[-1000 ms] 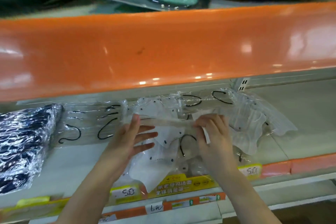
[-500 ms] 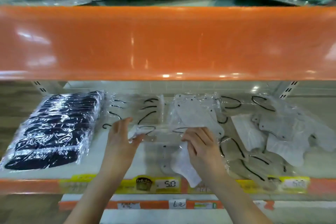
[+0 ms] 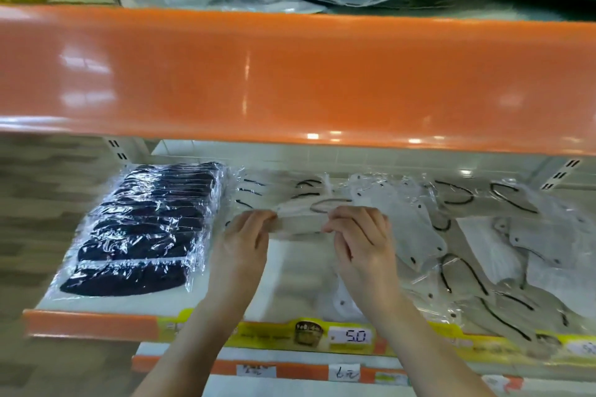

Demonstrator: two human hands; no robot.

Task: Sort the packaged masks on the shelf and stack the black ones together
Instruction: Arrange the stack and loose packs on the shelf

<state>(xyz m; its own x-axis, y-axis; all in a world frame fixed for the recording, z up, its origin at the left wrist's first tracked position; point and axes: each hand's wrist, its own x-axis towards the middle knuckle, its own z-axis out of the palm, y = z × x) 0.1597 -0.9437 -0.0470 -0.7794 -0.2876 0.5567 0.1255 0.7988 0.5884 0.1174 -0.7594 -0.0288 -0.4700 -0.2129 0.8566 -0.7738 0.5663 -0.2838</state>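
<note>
Held item: one white mask in a clear plastic sleeve (image 3: 300,223), stretched level above the pale shelf board (image 3: 300,263), the left hand (image 3: 243,243) pinching its left end and the right hand (image 3: 361,240) pinching its right end with curled fingers. Left section: stack of black masks in clear plastic wrap (image 3: 142,232), lying flat and overlapped in a row (front edge near the orange shelf lip (image 3: 90,324)). Right section: loose pile of white packaged masks with black ear loops (image 3: 483,248), spread unevenly, beside a yellow price strip (image 3: 351,336) reading 5.0.
</note>
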